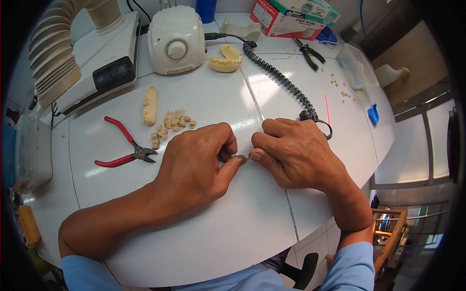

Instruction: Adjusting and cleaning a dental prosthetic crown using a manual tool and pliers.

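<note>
My left hand [199, 160] is closed in a pinch, with a tiny pale tooth-like piece [235, 155] between thumb and fingertip. Facing it, my right hand [296, 153] is wrapped round a dental handpiece, whose body the fingers hide. Only its thin metal bur [245, 155] shows, reaching the pale piece. A black coiled cord [279, 72] runs from the white control box [177, 41] to behind my right hand. Beyond my left hand lie several loose artificial teeth [176, 120] and a long cream block [150, 105]. Red-handled cutting pliers [130, 145] lie left of that hand.
A yellow dental cast [225, 59] sits beside the control box. At the back are a mask box [293, 22] and black pliers [309, 53]. A ribbed suction hose [53, 53] stands far left, a clear tub [357, 65] far right, near a blue piece [373, 114].
</note>
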Motion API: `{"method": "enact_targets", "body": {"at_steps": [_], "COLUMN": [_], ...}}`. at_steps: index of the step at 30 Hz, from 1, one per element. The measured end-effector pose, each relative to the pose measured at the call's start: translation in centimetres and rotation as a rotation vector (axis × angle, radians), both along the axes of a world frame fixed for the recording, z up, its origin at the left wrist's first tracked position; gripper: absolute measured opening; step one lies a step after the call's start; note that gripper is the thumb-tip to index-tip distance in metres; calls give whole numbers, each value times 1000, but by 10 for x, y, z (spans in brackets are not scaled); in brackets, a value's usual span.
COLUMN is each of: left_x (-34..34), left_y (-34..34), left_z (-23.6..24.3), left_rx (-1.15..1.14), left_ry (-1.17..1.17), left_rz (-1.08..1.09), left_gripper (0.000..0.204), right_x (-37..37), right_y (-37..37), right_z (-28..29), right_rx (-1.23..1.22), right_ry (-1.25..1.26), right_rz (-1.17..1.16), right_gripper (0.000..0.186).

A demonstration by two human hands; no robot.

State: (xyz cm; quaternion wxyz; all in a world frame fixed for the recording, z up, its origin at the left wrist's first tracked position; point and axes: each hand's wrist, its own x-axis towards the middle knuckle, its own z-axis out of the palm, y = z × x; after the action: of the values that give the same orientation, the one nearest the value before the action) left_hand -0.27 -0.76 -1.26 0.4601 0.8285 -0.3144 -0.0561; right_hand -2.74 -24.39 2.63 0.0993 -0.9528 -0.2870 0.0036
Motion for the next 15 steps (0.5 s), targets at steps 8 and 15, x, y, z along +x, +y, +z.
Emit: {"method": "enact_targets", "body": {"at_steps": [8, 15], "left_x": [0, -1], "left_y": [0, 0], "left_z": [0, 1], "left_rx": [7, 12], "left_ry": [2, 8], "left_rz": [-3, -5], "left_gripper": [24, 24], "right_x": [-1, -1], "right_y": [0, 0], "right_z": [1, 3], "right_rx": [6, -2], "right_ry": [1, 20], "right_rz": [14, -9], "right_gripper": [38, 37]}}
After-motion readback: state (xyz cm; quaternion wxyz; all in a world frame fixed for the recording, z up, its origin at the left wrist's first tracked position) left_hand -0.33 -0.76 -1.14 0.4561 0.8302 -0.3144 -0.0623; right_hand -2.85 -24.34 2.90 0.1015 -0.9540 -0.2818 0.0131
